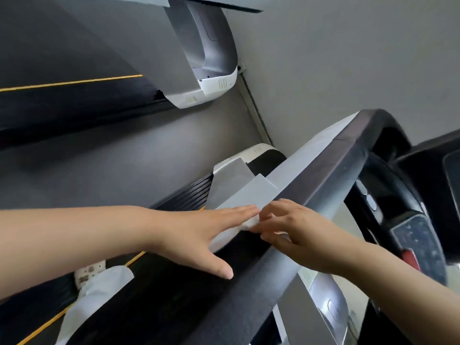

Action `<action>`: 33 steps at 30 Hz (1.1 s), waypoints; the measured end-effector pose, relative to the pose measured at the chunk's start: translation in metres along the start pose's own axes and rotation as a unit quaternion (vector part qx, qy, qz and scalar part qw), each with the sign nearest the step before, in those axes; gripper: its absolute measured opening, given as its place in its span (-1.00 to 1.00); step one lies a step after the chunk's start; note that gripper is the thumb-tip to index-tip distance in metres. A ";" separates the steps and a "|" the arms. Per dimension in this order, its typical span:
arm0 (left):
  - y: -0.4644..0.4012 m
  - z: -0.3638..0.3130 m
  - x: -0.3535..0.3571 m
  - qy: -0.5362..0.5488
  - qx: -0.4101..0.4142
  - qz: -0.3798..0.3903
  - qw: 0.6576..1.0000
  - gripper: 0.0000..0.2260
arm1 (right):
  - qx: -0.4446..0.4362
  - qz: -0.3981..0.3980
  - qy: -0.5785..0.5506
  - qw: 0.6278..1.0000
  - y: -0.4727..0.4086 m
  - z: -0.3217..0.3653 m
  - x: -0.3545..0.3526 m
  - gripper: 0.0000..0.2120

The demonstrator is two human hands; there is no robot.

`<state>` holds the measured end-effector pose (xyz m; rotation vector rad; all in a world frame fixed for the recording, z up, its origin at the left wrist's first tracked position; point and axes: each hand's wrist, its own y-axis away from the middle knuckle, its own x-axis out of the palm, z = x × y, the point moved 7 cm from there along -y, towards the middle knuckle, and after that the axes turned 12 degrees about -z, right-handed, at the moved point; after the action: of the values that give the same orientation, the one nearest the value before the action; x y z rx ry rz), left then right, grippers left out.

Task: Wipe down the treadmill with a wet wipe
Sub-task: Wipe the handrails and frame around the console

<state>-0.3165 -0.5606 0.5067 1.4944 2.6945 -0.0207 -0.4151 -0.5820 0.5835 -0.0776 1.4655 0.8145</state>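
My left hand [199, 230] lies flat, fingers straight, pressing the wet wipe [245, 224] against the treadmill handrail [323, 175]. My right hand [298, 232], fingers curled, pinches the wipe's edge just beside it.

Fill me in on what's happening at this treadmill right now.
A person is wiping down a treadmill. The left hand lies flat with straight fingers on a white wet wipe, pressing it against the grey side of the handrail. The right hand reaches over the rail, its curled fingers meeting the wipe's edge. The console sits to the right, and a second treadmill stands alongside.
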 end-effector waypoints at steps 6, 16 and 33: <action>-0.058 -0.013 0.003 0.021 0.011 -0.057 0.998 -0.28 | 0.039 -0.185 -0.001 0.982 0.006 -0.056 -0.023 -0.92; -0.161 -0.039 0.007 0.046 0.032 -0.139 0.989 -0.54 | 0.305 -0.411 0.016 0.859 0.033 -0.160 -0.035 -0.54; -0.287 -0.026 -0.022 0.024 0.071 -0.113 0.991 -0.58 | 0.462 -0.392 -0.137 0.784 0.039 -0.199 -0.011 -0.38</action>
<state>-0.5491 -0.7300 0.5285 1.2274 2.9417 -0.1933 -0.6026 -0.6605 0.5794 0.1655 1.2374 -0.5951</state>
